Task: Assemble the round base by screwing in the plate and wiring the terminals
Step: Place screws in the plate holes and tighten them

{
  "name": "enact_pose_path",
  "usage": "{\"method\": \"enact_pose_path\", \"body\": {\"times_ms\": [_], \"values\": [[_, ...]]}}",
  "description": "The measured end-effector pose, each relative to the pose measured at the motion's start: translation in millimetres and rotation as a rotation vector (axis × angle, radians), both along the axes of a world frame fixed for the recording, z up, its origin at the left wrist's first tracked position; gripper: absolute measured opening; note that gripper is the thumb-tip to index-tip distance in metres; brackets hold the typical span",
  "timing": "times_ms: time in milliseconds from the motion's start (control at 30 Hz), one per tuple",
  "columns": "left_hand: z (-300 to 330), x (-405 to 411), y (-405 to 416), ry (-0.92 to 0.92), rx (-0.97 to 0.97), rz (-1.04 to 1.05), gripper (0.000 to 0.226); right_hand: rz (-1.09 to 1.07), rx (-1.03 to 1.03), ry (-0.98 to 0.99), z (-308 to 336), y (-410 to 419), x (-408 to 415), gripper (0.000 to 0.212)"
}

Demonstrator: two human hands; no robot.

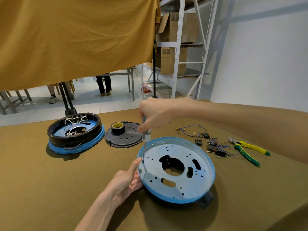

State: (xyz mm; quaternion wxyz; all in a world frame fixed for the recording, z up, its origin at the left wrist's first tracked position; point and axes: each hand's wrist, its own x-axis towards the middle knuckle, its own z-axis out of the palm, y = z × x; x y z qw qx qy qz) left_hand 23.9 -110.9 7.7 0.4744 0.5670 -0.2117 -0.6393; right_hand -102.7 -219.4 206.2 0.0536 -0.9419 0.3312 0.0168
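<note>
The screwing step seems in hand: at lower centre, the right hand point(155, 117) clamps the screwdriver point(146, 134), tip at the left edge of the plate point(200, 179) in the round base point(212, 165). The left hand point(126, 180) pinches the rim. The next move probably needs straight, pressed turning; a screw under the tip cannot be seen.

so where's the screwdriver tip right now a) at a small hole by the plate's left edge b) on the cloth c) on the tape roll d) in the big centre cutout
a, the screwdriver in the right hand stands tip-down at the plate's left edge.
</note>
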Motion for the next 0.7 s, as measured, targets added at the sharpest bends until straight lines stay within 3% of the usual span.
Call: {"method": "enact_pose_path", "body": {"times_ms": [333,433,533,633,700], "values": [[-3.1,-0.1,-0.9,-0.043,-0.032,-0.005,0.056,-0.173,0.155,-0.091,0.5,3.3,-39.3,0.042],[-3.4,-3.1,0.0,-0.156,-0.051,-0.002,0.054,-0.262,0.182,-0.438,-6.6,7.8,-82.2,0.032],[0.3,-4.0,1.0,-0.462,-0.062,0.003,0.052,-0.393,0.314,-0.858,-36.0,17.7,-142.0,0.023],[6.3,-5.2,1.9,-0.672,-0.12,0.024,0.045,-0.653,0.479,-1.096,-89.7,33.4,-194.8,0.016],[9.0,-8.6,-1.0,-0.728,-0.185,0.041,0.033,-0.827,0.459,-1.19,-129.3,41.4,-218.0,0.012]]}}
